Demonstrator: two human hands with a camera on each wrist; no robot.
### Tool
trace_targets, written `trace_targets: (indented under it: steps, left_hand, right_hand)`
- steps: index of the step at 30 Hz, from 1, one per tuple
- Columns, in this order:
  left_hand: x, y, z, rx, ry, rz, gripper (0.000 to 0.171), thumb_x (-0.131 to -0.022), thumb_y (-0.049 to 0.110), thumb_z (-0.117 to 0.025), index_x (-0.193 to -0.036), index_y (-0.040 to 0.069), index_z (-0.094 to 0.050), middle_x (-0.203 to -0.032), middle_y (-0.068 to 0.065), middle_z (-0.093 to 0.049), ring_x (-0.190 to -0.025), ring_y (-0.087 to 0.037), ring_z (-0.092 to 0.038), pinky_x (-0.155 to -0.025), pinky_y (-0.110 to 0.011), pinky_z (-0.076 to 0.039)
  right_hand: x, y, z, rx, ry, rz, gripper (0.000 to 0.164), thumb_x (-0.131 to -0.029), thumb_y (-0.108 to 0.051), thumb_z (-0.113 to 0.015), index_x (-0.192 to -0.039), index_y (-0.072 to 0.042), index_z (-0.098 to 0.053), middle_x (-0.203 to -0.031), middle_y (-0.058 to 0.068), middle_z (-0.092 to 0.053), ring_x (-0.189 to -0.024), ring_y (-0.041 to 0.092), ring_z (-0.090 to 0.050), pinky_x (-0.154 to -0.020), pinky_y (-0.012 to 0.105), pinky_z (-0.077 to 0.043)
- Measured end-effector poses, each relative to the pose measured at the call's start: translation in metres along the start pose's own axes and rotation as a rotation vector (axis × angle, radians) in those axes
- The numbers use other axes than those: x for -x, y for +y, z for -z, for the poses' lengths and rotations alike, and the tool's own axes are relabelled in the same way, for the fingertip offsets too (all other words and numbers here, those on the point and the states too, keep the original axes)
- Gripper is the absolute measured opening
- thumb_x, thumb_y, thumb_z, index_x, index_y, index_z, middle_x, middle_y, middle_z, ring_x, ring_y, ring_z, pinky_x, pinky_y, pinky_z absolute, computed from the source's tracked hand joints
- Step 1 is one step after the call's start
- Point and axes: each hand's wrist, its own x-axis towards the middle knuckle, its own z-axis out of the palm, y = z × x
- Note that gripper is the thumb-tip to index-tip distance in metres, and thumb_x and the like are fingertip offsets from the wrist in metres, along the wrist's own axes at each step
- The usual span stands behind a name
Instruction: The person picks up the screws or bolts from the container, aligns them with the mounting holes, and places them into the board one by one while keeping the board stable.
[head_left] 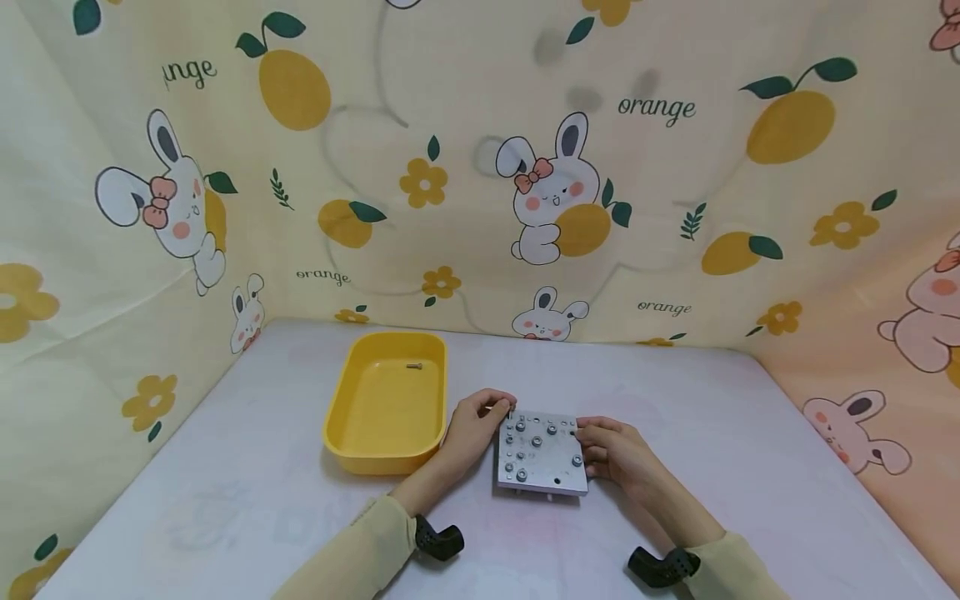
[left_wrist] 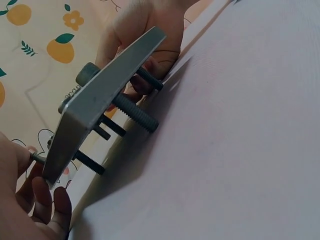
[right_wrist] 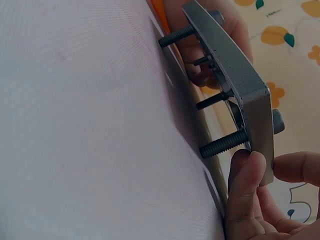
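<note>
A square metal plate is held just over the table, with several screws set in its top. Threaded screw shanks stick out of its underside in both wrist views. At the plate's far left corner my left hand pinches a small screw between thumb and finger, other fingertips under the plate's edge. My right hand grips the right edge, thumb on one face and fingers curled beneath.
Left of the plate stands a yellow tray, close to my left forearm. One loose screw lies in it. The white table is bounded by a printed cloth at the back and sides.
</note>
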Motion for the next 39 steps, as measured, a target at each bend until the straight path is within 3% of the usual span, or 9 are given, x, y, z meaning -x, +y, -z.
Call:
trace_targets:
  steps: [7,26,39]
  left_hand:
    - [0.0005,-0.0015,-0.0004,-0.032,0.018,0.004,0.014,-0.099,0.018,-0.060,-0.103,0.010,-0.071,-0.096,0.002,-0.067,-0.082,-0.013,-0.057,-0.071,-0.024,-0.047]
    - [-0.0022,-0.0026,0.0000,0.035,0.013,0.042,0.013,-0.098,0.015,-0.062,-0.100,0.006,-0.072,-0.094,-0.002,-0.067,-0.076,-0.013,-0.055,-0.062,-0.022,-0.049]
    - [-0.0011,-0.0001,0.0004,-0.003,0.049,0.048,0.013,-0.094,0.019,-0.067,-0.097,0.010,-0.075,-0.087,0.002,-0.066,-0.073,-0.012,-0.054,-0.059,-0.022,-0.049]
  right_hand:
    - [0.0007,0.0013,0.0004,0.005,0.001,0.003,0.037,-0.094,-0.012,-0.062,-0.128,0.001,-0.054,-0.103,0.011,-0.068,-0.073,0.018,-0.060,-0.058,0.025,-0.050]
    - [0.0005,0.0017,-0.0002,0.003,-0.005,0.013,0.037,-0.093,-0.012,-0.062,-0.127,0.002,-0.055,-0.103,0.011,-0.068,-0.073,0.018,-0.059,-0.059,0.026,-0.050]
    - [-0.0002,0.0014,0.0005,0.000,-0.012,0.018,0.036,-0.094,-0.012,-0.061,-0.127,0.002,-0.055,-0.102,0.011,-0.068,-0.073,0.017,-0.060,-0.058,0.025,-0.050]
